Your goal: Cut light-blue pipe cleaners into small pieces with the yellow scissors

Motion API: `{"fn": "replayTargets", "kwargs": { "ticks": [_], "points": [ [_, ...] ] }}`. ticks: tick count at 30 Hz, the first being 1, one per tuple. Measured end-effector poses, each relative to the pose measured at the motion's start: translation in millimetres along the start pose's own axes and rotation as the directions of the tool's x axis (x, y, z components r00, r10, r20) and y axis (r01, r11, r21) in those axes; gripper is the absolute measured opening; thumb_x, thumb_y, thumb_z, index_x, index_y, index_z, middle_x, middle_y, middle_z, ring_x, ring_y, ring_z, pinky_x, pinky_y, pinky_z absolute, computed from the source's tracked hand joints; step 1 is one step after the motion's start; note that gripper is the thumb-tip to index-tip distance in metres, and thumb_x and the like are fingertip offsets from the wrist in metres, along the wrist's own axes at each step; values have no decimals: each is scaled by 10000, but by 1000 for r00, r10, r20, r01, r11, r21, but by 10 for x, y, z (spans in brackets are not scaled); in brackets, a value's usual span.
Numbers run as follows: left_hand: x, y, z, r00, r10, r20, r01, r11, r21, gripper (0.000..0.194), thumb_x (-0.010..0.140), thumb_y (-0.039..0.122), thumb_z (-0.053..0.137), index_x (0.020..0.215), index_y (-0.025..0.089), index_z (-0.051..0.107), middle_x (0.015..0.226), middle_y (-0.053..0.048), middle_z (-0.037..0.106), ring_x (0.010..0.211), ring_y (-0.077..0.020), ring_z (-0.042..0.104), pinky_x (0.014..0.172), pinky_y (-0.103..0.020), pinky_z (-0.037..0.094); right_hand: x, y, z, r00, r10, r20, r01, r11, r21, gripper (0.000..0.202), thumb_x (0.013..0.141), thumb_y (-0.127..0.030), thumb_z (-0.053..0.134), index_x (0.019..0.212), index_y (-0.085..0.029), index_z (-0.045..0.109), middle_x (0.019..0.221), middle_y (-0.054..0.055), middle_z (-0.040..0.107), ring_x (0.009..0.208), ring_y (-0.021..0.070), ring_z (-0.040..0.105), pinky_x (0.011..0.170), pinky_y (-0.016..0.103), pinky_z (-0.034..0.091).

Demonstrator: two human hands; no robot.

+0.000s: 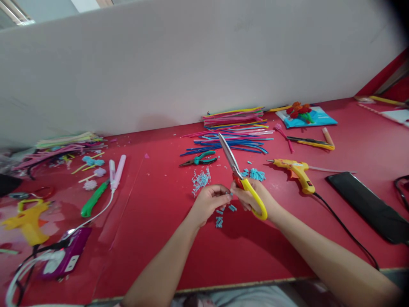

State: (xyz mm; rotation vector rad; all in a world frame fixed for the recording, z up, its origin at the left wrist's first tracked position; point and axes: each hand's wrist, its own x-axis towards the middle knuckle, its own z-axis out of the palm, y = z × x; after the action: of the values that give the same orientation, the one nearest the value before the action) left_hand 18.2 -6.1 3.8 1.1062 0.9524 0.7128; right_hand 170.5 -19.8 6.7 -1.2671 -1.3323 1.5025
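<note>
My right hand (247,194) is closed around yellow-handled scissors (257,200), whose metal blades point up and away to the left. Its fingertips nearly meet those of my left hand (209,202), which is pinched on something small, apparently a light blue piece (231,194). Just below my hands, short blue pieces (219,221) lie on the red table (153,238). Beyond my left hand is a scatter of pale blue clippings (201,179). A pile of blue pieces (257,174) sits behind my right hand.
Green-handled pliers (200,158) and colored pipe cleaners (233,138) lie farther back. To the right are a yellow glue gun (297,170) with its cord and a black phone (367,204). A green cutter (94,199), purple power strip (70,253) and another glue gun (28,219) occupy the left.
</note>
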Motion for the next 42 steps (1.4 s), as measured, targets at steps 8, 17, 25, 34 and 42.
{"fn": "replayTargets", "kwargs": {
  "ticks": [8,17,25,34,42],
  "points": [
    [20,1,-9,996,29,-80,-24,998,60,120,647,261,614,660,148,574,520,33,480,461,-61,411,468,-187,316,32,1,-35,993,-17,-119,14,1000,-28,180,713,-351,483,678,-175,477,318,-98,344,284,68,355,342,190,312],
    [16,0,20,992,44,-114,-30,993,118,127,607,262,636,633,146,591,539,26,508,483,-73,435,472,-192,338,22,36,-9,1000,5,-20,-6,998,-57,130,692,-298,481,633,-186,449,395,-96,346,305,50,352,330,170,280],
    [52,-28,-63,949,110,-295,-154,980,-130,130,622,223,637,716,151,583,557,30,531,473,-62,447,484,-192,354,9,55,-86,980,-172,-95,78,782,-618,303,680,-485,492,651,-193,417,511,-40,444,446,90,423,431,199,257],
    [72,32,-194,841,205,-500,-382,881,-280,86,629,173,618,699,145,576,618,16,555,530,-52,466,506,-176,343,-44,149,-13,980,-196,-16,57,362,-931,409,762,-578,323,828,-190,436,601,29,580,522,155,542,463,226,213],
    [59,23,-207,801,274,-532,-445,868,-222,44,663,165,588,702,145,591,603,22,530,524,-47,444,504,-170,337,-45,187,15,982,-190,26,74,251,-965,455,796,-576,243,831,-166,437,595,43,589,505,165,544,449,245,169]
  ]
}}
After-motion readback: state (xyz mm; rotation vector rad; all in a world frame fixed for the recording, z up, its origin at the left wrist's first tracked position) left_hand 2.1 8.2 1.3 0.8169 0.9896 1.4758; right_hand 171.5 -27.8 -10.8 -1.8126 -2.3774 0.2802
